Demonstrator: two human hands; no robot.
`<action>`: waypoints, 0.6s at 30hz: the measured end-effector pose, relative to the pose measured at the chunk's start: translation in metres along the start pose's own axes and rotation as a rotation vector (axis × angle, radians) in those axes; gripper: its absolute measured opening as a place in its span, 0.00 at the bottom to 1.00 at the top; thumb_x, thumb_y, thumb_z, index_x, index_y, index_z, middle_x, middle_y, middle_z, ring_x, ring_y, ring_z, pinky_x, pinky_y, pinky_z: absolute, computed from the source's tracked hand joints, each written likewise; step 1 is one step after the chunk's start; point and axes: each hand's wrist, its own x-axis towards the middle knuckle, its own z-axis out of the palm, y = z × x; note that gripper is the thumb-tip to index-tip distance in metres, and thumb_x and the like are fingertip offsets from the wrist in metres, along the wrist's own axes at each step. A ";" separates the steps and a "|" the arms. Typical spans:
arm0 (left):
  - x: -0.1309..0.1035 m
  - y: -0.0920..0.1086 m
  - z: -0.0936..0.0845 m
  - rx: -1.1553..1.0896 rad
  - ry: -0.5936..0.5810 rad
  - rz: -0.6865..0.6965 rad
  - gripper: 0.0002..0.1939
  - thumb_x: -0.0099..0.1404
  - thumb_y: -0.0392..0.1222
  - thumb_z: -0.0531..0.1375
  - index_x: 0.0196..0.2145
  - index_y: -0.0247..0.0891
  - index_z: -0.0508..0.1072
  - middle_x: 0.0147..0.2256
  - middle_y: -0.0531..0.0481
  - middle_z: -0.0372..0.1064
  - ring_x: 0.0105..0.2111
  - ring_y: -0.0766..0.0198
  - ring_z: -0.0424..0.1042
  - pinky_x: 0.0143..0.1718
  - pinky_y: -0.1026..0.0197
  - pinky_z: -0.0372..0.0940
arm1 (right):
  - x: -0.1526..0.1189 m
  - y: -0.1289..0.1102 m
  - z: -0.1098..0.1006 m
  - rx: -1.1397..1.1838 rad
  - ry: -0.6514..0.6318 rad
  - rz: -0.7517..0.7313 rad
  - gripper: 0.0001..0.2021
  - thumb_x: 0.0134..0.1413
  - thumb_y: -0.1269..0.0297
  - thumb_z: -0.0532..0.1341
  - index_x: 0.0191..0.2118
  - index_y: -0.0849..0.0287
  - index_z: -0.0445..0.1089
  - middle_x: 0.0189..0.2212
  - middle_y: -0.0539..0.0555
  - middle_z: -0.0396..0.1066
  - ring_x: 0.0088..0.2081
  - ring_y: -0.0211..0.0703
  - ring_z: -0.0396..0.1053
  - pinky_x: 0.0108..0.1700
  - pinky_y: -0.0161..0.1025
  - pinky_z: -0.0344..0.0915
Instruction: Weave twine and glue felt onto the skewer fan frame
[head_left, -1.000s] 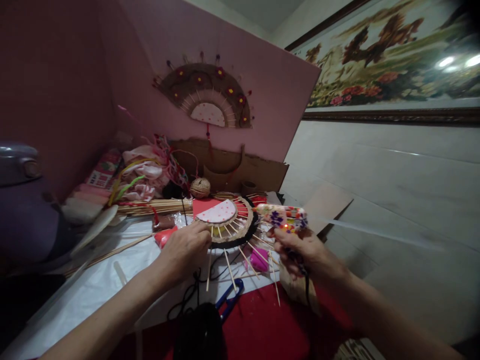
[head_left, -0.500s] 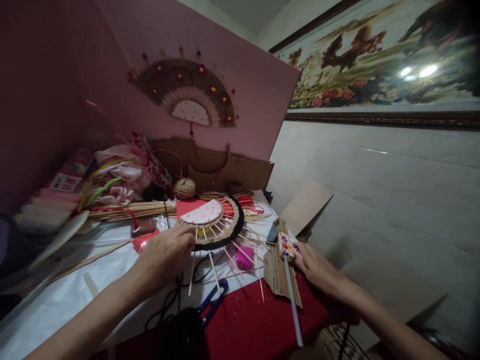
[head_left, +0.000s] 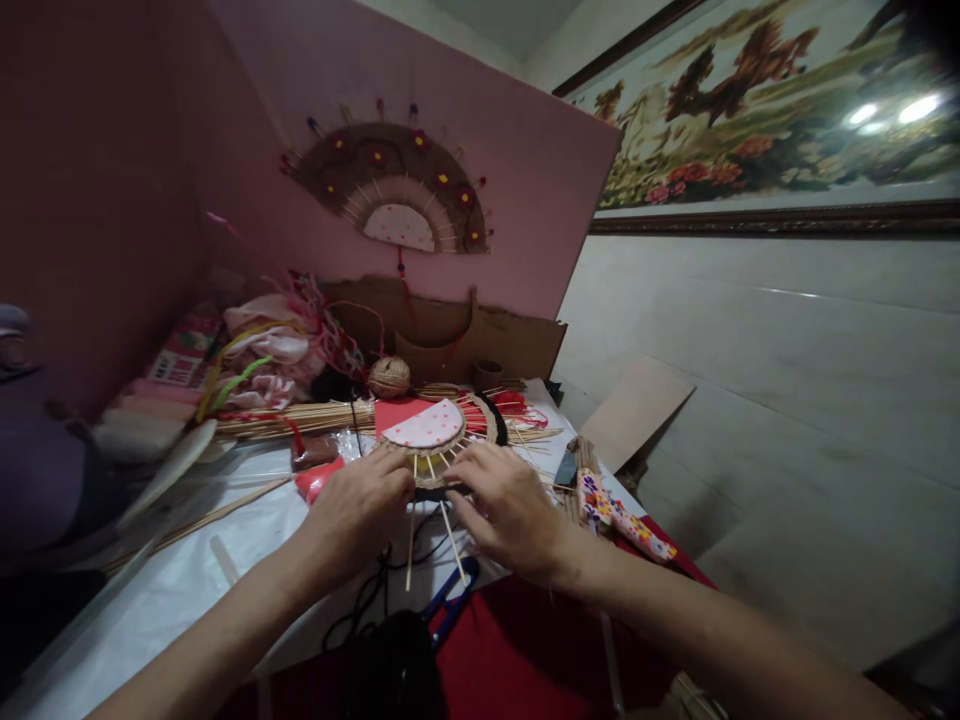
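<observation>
A half-round fan [head_left: 426, 424] made of wooden sticks lies before me. It has a white, red-dotted centre, a twine band and a black outer band. My left hand [head_left: 361, 508] is closed on its left edge, fingertips hidden behind the knuckles. At its lower right, my right hand [head_left: 510, 505] has finger and thumb closed around the black band, covering much of that side. Off to the right, a flower-patterned glue gun [head_left: 626, 518] rests on a piece of corrugated cardboard [head_left: 586, 455], out of my hands.
A twine ball [head_left: 389, 377] and a bundle of sticks [head_left: 300, 420] lie behind the fan. Blue scissors [head_left: 453, 600] and black yarn [head_left: 394, 665] are in front. A finished fan [head_left: 397, 185] hangs on the pink board [head_left: 540, 170]. At far left, a person [head_left: 41, 450] is partly visible.
My right hand has let go of the glue gun, leaving it on the cardboard, and has moved left onto the fan's black band. My left hand stays at the fan's left edge.
</observation>
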 end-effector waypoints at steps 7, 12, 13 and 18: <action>0.000 0.001 -0.001 -0.016 0.041 0.034 0.10 0.60 0.29 0.52 0.25 0.37 0.68 0.28 0.49 0.65 0.30 0.62 0.64 0.31 0.60 0.60 | 0.024 -0.011 0.022 -0.149 -0.158 0.038 0.13 0.48 0.61 0.61 0.39 0.61 0.63 0.39 0.58 0.64 0.41 0.48 0.60 0.42 0.45 0.59; 0.000 0.003 -0.004 -0.051 0.048 0.062 0.08 0.59 0.28 0.53 0.28 0.37 0.69 0.29 0.49 0.65 0.31 0.62 0.64 0.33 0.60 0.62 | 0.032 -0.016 0.028 -0.240 -0.170 0.081 0.12 0.48 0.66 0.58 0.40 0.62 0.61 0.38 0.60 0.64 0.40 0.50 0.62 0.39 0.45 0.60; 0.000 0.003 -0.005 -0.052 0.049 0.068 0.08 0.59 0.28 0.53 0.28 0.37 0.69 0.29 0.49 0.66 0.32 0.61 0.64 0.34 0.59 0.62 | 0.032 -0.015 0.029 -0.242 -0.172 0.086 0.11 0.48 0.67 0.58 0.39 0.62 0.61 0.37 0.60 0.65 0.39 0.50 0.62 0.38 0.44 0.60; 0.001 0.004 -0.009 -0.046 0.028 0.116 0.07 0.59 0.30 0.55 0.28 0.38 0.69 0.32 0.47 0.67 0.33 0.60 0.65 0.34 0.58 0.62 | 0.032 -0.009 0.028 -0.187 -0.129 0.091 0.09 0.46 0.69 0.57 0.37 0.60 0.62 0.34 0.56 0.66 0.36 0.46 0.64 0.36 0.41 0.59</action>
